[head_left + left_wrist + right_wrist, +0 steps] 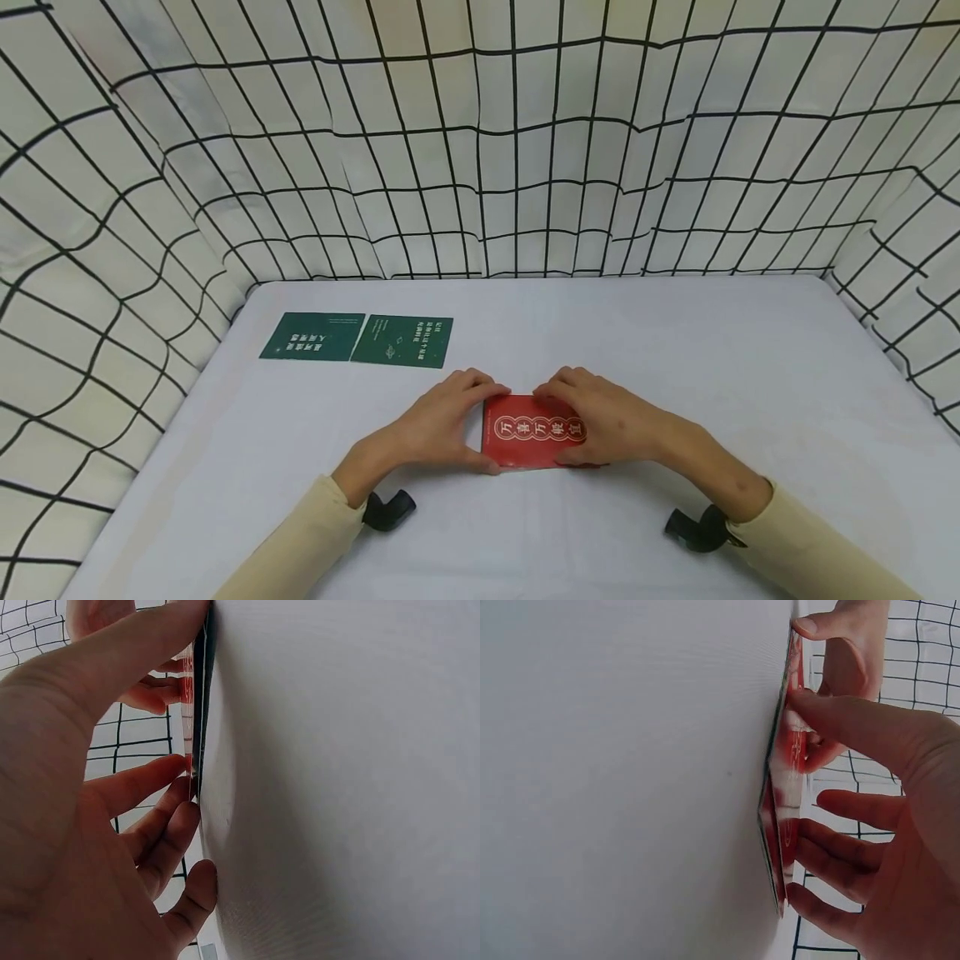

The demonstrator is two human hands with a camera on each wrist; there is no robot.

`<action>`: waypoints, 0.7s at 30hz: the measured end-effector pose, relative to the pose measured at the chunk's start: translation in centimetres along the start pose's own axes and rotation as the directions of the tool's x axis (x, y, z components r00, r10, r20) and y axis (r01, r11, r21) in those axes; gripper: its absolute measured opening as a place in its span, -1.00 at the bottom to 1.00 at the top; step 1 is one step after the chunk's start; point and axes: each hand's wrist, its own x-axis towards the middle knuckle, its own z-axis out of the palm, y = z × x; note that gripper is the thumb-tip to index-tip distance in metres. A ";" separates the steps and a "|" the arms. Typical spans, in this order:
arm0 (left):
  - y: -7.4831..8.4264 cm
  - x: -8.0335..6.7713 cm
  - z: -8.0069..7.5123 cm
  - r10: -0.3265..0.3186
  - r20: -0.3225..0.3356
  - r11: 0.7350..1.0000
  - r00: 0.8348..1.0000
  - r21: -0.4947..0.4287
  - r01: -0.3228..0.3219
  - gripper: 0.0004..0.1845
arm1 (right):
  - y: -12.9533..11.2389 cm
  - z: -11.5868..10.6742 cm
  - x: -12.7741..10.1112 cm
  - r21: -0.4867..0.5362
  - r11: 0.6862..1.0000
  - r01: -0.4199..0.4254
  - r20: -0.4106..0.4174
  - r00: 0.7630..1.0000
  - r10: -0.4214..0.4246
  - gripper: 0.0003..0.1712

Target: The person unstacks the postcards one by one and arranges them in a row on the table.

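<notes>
1. The flat red rectangular card with white characters [534,433] lay on the pale grey tabletop [675,375], near the front and between both hands, likely so each hand could steady one side.
2. The left hand [442,425] held the card's left edge, thumb at the near corner and fingers curled over the far edge.
3. The right hand [600,421] covered the right part, fingers bent over the far edge; in the right wrist view the card's near end lifted slightly off the table.
4. Counted: one red card, two dark green square cards [356,338] side by side, well apart at far left.
</notes>
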 end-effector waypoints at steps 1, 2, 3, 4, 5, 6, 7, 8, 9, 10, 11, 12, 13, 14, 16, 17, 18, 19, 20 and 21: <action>0.0 0.0 0.0 0.000 0.003 1.000 1.000 -0.002 0.000 -0.02 | 0.0 0.0 0.0 -0.003 1.000 -0.001 -0.004 1.000 0.001 -0.05; 0.0 0.0 -0.1 -0.002 0.005 1.000 1.000 -0.008 0.002 -0.02 | 0.0 0.1 0.0 -0.006 1.000 0.001 -0.007 1.000 -0.001 -0.04; 0.1 0.0 -0.2 -0.005 0.008 1.000 1.000 -0.012 0.005 -0.03 | 0.0 0.1 0.0 -0.008 1.000 0.003 -0.010 1.000 -0.003 -0.03; 0.1 0.0 -0.2 -0.008 0.009 1.000 1.000 -0.018 0.008 -0.03 | -0.1 0.1 0.0 -0.012 1.000 0.006 -0.010 1.000 -0.006 -0.01; 0.1 0.0 -0.2 -0.012 0.011 1.000 1.000 -0.026 0.012 -0.03 | -0.1 0.2 0.0 -0.016 1.000 0.005 -0.009 1.000 -0.006 0.01; 0.1 0.0 -0.2 -0.015 0.013 0.999 1.000 -0.033 0.015 -0.04 | -0.1 0.2 0.0 -0.018 1.000 0.004 -0.008 1.000 -0.004 0.03; 0.1 0.0 -0.3 -0.019 0.014 0.999 1.000 -0.042 0.020 -0.05 | -0.1 0.2 0.0 -0.021 1.000 0.003 -0.007 1.000 -0.003 0.05; 0.1 0.0 -0.2 -0.024 0.015 0.998 1.000 -0.051 0.024 -0.05 | -0.1 0.3 0.0 -0.023 1.000 0.001 -0.003 1.000 -0.001 0.06; 0.1 0.0 -0.2 -0.027 0.015 0.998 1.000 -0.059 0.028 -0.06 | -0.2 0.3 0.0 -0.024 1.000 -0.001 0.001 1.000 0.001 0.06; 0.1 0.0 -0.2 -0.030 0.015 0.997 0.999 -0.069 0.031 -0.07 | -0.2 0.3 0.0 -0.026 1.000 -0.003 0.005 1.000 0.003 0.07; 0.0 0.0 -0.2 -0.032 0.014 0.996 0.999 -0.079 0.033 -0.07 | -0.2 0.3 0.0 -0.025 1.000 -0.005 0.008 1.000 0.005 0.07; 0.0 0.0 -0.2 -0.033 0.013 0.996 0.999 -0.087 0.034 -0.07 | -0.2 0.3 0.0 -0.025 1.000 -0.004 0.011 1.000 0.004 0.07; -0.1 0.0 -0.2 -0.032 0.010 0.995 0.999 -0.095 0.033 -0.08 | -0.2 0.3 0.0 -0.023 1.000 -0.003 0.013 1.000 0.004 0.06; -0.1 -0.1 -0.2 -0.030 0.006 0.994 1.000 -0.101 0.030 -0.08 | -0.2 0.3 0.0 -0.021 1.000 -0.003 0.014 1.000 0.003 0.06; -0.2 -0.1 -0.2 -0.023 -0.003 0.993 1.000 -0.117 0.022 -0.09 | -0.2 0.2 0.0 -0.017 1.000 -0.002 0.013 1.000 0.003 0.06; -0.2 -0.2 -0.3 -0.018 -0.007 0.992 1.000 -0.125 0.017 -0.10 | -0.2 0.2 0.0 -0.016 1.000 -0.002 0.012 1.000 0.003 0.06; -0.3 -0.2 -0.3 -0.014 -0.011 0.991 1.000 -0.132 0.012 -0.11 | -0.2 0.2 0.0 -0.015 1.000 -0.002 0.012 1.000 0.002 0.06; -0.3 -0.2 -0.3 -0.009 -0.015 0.990 1.000 -0.138 0.007 -0.12 | -0.2 0.1 0.0 -0.014 1.000 -0.003 0.012 1.000 0.003 0.06; -0.3 -0.2 -0.3 -0.006 -0.017 0.989 1.000 -0.145 0.003 -0.12 | -0.2 0.1 0.0 -0.014 1.000 -0.004 0.011 1.000 0.004 0.06; -0.3 -0.2 -0.4 -0.004 -0.018 0.988 1.000 -0.151 0.001 -0.13 | -0.2 0.1 0.0 -0.014 1.000 -0.004 0.012 1.000 0.005 0.06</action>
